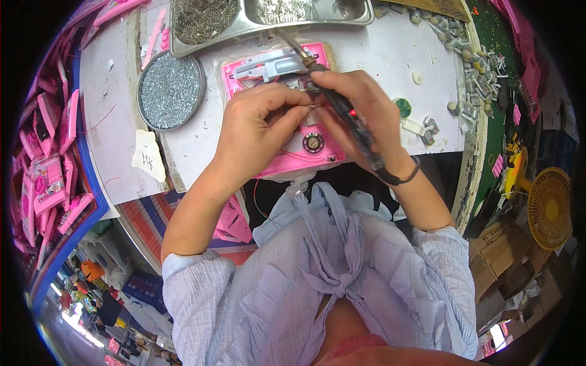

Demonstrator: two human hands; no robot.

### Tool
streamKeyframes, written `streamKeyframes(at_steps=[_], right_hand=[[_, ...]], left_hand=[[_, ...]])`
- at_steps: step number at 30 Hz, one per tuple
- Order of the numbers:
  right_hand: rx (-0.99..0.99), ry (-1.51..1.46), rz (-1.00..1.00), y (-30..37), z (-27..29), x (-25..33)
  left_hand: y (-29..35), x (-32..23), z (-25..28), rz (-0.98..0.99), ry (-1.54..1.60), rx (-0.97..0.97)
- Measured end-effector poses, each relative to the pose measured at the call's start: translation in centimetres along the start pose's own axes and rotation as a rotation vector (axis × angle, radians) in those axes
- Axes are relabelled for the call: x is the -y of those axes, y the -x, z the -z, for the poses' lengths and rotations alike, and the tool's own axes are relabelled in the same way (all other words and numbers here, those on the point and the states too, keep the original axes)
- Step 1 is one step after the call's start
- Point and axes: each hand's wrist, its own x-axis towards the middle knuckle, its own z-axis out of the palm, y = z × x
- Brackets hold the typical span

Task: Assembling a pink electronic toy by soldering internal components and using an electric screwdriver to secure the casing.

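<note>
A pink plastic toy housing [287, 163] lies open on the table, its inside showing a grey-blue plastic part [268, 64], thin wires and a small round speaker [313, 143]. Over its middle, my left hand [259, 119] pinches what looks like a thin wire end. My right hand [369, 107] grips a black soldering iron [348, 110] with a red light; its metal barrel points up and to the left, away from the housing. The fingertips of both hands come close together over the housing, and they partly hide the parts underneath.
Left of the housing stands a round dish of small screws [171, 90]. A metal tray [274, 25] of small metal parts sits beyond it. Grey metal pieces [470, 91] litter the right side. Pink housings fill a blue-edged bin [49, 177] at left; a yellow fan [550, 208] stands right.
</note>
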Motion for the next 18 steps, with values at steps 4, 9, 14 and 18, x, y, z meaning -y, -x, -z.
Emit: streamKeyframes(at_steps=[4, 9, 14, 18], right_hand=[[-0.055, -0.13, -0.048, 0.1, 4.8, 0.8], [0.114, -0.513, -0.272, 1.1, 9.6, -0.2], [0.367, -0.41, -0.23, -0.3, 8.3, -0.1], [0.426, -0.306, -0.162, -0.9, 7.3, -0.5]], left_hand=[[0.9, 0.1, 0.8, -0.062, -0.153, 0.141], [0.8, -0.3, 1.1, -0.205, -0.301, 0.217], [0.6, -0.1, 1.3, -0.242, -0.328, 0.267], [0.6, -0.2, 1.4, -0.238, -0.339, 0.289]])
